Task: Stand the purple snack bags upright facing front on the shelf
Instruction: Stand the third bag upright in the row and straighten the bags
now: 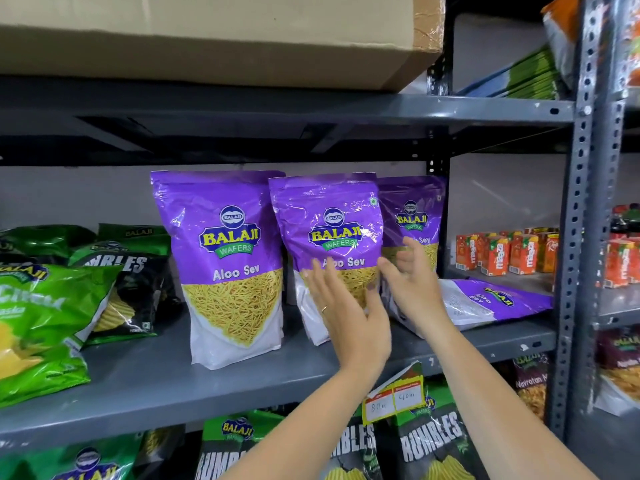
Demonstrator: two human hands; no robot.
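Three purple Aloo Sev bags stand upright facing front on the grey shelf (145, 382): a left bag (228, 265), a middle bag (329, 233) and a right bag (414, 216) further back. Another purple bag (485, 303) lies flat on the shelf to the right. My left hand (346, 317) is open, its palm in front of the lower part of the middle bag, fingers spread. My right hand (412, 282) is open too, beside the middle bag's right edge and in front of the right bag. Neither hand grips a bag.
Green and black snack bags (45, 313) crowd the shelf's left end. Orange juice cartons (502, 254) stand at the back right. A cardboard box (207, 36) sits on the shelf above. A steel upright (578, 237) bounds the right side. More bags fill the lower shelf.
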